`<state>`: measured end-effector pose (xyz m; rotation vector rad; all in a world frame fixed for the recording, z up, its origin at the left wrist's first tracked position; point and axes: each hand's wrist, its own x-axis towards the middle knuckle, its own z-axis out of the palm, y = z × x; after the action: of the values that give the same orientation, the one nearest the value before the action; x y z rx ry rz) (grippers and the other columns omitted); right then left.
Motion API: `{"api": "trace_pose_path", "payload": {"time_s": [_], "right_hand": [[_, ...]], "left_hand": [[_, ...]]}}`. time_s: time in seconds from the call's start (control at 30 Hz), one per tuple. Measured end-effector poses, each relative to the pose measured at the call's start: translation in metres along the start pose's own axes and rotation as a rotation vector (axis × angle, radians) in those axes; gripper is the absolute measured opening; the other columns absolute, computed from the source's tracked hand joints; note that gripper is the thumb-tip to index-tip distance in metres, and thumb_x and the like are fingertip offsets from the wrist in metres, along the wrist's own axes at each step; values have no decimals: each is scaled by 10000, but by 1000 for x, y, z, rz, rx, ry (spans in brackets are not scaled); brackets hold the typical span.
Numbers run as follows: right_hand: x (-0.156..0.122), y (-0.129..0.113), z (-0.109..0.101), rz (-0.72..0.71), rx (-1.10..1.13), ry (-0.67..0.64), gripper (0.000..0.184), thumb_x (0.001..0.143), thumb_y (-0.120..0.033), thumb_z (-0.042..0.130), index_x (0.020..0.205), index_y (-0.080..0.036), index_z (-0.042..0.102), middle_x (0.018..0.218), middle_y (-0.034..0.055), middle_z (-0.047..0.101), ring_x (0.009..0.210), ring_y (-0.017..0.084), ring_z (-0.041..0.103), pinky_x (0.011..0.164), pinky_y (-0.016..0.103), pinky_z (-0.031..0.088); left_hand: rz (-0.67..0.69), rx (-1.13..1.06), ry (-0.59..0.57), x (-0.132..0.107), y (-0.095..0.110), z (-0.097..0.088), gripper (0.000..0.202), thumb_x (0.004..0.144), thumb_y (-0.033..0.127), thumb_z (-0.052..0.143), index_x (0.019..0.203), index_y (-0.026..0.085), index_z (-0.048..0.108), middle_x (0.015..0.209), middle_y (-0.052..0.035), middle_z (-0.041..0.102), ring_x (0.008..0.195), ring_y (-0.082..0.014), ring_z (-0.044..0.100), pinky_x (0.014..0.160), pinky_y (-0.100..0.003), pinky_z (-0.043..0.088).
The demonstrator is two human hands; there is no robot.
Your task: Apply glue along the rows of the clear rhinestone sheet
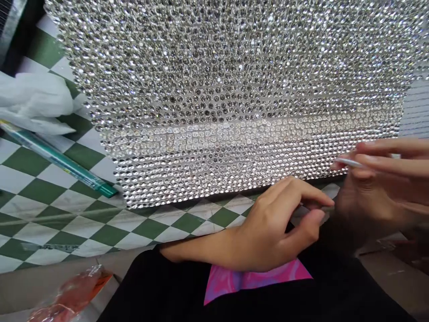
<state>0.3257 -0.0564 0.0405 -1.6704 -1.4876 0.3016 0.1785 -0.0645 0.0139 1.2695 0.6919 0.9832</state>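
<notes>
A wide sheet of clear, sparkling rhinestones in close rows (214,103) lies over the table. My left hand (284,219) is at the sheet's near edge, its fingers curled toward the thumb. Whatever lies between those fingertips is too small or too hidden to make out. To the right, my right hand (389,179) is closed in a pinch around a thin whitish stick (350,162), just above the sheet's lower right part. The lower side of this hand is blurred, and its wrist runs out of view at the right edge.
A green-and-white checked tablecloth (147,228) covers the table. On the left lie a green pen-like tube (63,158) and crumpled white tissue (40,98). Below the table edge, a clear plastic bag with reddish contents (73,295) sits by a box. A pink patterned piece (254,279) rests on my lap.
</notes>
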Motion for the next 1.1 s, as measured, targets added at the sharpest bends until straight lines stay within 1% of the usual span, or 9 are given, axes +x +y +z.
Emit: {"api": "trace_pose_path", "payload": {"time_s": [0.1, 0.2, 0.27, 0.4, 0.6, 0.77, 0.93, 1.0, 1.1], "right_hand": [[-10, -1, 11, 29, 251, 107, 62, 800, -264, 717, 769, -314, 699, 822, 6, 568, 699, 132, 578, 607, 368, 509], [-22, -3, 20, 75, 577, 71, 79, 746, -325, 777, 726, -312, 702, 708, -6, 431, 600, 107, 471, 469, 305, 402], [-31, -9, 24, 169, 745, 14, 65, 751, -308, 774, 764, -303, 711, 663, -16, 382, 551, 95, 422, 423, 289, 344], [-44, -19, 28, 393, 954, -31, 78, 752, -305, 756, 768, -311, 680, 631, -27, 384, 530, 107, 440, 436, 294, 351], [-45, -21, 29, 454, 939, -36, 216, 719, -326, 769, 669, -251, 573, 638, -29, 404, 548, 100, 430, 448, 275, 318], [-48, -23, 31, 448, 889, -10, 154, 737, -346, 745, 697, -270, 618, 655, -16, 433, 570, 118, 446, 451, 287, 346], [-55, -20, 27, 418, 812, 26, 139, 756, -457, 739, 811, -332, 713, 691, 6, 460, 605, 152, 472, 470, 324, 394], [-56, -18, 25, 404, 811, 38, 131, 768, -435, 736, 871, -354, 733, 707, 8, 465, 614, 153, 478, 465, 321, 394], [-53, -15, 25, 376, 823, 76, 144, 774, -431, 746, 906, -376, 733, 702, -3, 437, 610, 140, 465, 467, 306, 397]], "left_hand": [[41, -1, 82, -3, -3, 2, 120, 930, 212, 569, 1045, 184, 553, 1007, -40, 634, 981, -117, 614, 881, -247, 536], [156, 81, 186, -7, -5, 3, 204, 898, 172, 603, 1091, 191, 538, 1056, -49, 612, 1059, -131, 593, 927, -263, 536], [248, 191, 232, -9, -7, 2, 239, 884, 148, 616, 1111, 191, 556, 1060, -46, 621, 1049, -125, 605, 919, -251, 537], [381, 347, 227, -14, -8, -2, 262, 893, 141, 609, 1138, 234, 605, 1075, -16, 666, 1043, -116, 650, 902, -229, 541], [289, 308, 170, -17, -8, -6, 247, 933, 191, 561, 1159, 272, 619, 1041, 10, 695, 1050, -136, 678, 928, -296, 566], [415, 499, 197, -16, -10, -6, 277, 900, 211, 626, 1172, 261, 609, 1025, -28, 699, 975, -172, 692, 838, -313, 588], [461, 595, 276, -10, -3, -2, 204, 908, 245, 618, 1110, 265, 630, 941, -4, 702, 850, -135, 693, 744, -257, 578], [421, 556, 282, -7, 1, 2, 143, 926, 258, 585, 1060, 259, 637, 925, 1, 708, 836, -124, 693, 738, -245, 579], [240, 341, 289, -4, 4, 9, 98, 944, 264, 557, 1014, 257, 624, 916, 15, 713, 855, -111, 684, 795, -249, 583]]}}
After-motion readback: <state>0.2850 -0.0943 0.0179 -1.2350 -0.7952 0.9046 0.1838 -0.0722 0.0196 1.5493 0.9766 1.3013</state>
